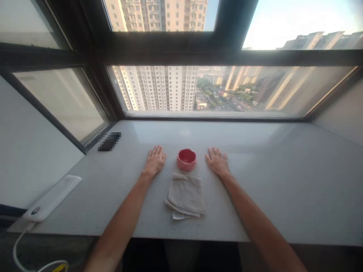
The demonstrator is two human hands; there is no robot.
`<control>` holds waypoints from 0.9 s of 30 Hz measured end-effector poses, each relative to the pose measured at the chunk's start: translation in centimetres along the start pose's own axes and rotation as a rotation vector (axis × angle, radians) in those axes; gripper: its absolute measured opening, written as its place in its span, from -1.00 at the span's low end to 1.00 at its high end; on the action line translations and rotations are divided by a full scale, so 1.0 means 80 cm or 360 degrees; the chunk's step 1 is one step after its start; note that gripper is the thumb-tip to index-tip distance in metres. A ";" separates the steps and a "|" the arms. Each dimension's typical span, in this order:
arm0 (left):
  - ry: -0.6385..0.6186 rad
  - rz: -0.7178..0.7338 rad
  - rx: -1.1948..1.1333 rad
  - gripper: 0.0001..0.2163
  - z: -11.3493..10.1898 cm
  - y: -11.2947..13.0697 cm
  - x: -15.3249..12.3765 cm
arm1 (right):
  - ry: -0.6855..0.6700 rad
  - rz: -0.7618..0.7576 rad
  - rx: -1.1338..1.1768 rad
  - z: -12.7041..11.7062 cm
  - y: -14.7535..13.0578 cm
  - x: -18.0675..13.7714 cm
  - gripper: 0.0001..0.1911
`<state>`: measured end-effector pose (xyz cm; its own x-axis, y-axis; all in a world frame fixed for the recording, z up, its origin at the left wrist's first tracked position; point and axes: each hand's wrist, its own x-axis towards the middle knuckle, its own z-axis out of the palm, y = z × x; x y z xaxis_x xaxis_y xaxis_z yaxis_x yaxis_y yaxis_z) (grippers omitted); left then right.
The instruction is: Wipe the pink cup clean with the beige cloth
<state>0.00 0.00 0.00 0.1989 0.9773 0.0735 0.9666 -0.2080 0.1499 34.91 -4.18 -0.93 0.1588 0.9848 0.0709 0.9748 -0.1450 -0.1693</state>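
head view: left hand point(155, 161), right hand point(217, 161) palm-down, flanking bowl point(186, 165)

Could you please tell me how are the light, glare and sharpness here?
In the head view, the sky at upper right is nearly washed out; pale reflections lie on the counter near the window; the red bowl and cloth look slightly soft; pixelation hides a dark object at left.

the head-worn camera looks from above the near edge of the pale windowsill point(272, 189), facing forward and down across it toward the dark window frame point(170, 49) and the high-rise towers point(170, 88) beyond. it sits close to the left hand point(155, 161) and right hand point(217, 162), both near mid-frame; the towers lie far off.
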 end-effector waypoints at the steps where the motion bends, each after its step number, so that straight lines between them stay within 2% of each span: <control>1: -0.0002 0.0010 0.0011 -0.34 0.002 0.000 -0.001 | 0.0001 0.0000 -0.0002 0.000 0.001 0.000 -0.30; 19: -0.0024 0.0003 0.0011 -0.36 -0.005 0.001 -0.003 | -0.0028 0.0005 0.0006 0.001 0.002 -0.001 -0.31; 22: -0.0027 0.0000 0.0007 -0.36 -0.006 0.001 -0.003 | -0.0008 -0.0002 0.0076 -0.006 0.001 -0.001 -0.32; 24: -0.0028 0.0000 -0.0002 -0.36 -0.006 0.002 -0.003 | 0.0115 0.0004 0.0177 -0.020 -0.003 -0.006 -0.35; 27: -0.0025 -0.0001 -0.0012 -0.36 -0.006 0.002 -0.004 | 0.0509 -0.0087 0.0381 -0.048 -0.023 -0.040 -0.40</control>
<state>0.04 -0.34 0.52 0.2010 0.9779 0.0582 0.9654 -0.2078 0.1573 33.19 -7.43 2.93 0.1849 0.9055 0.3819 0.9253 -0.0295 -0.3782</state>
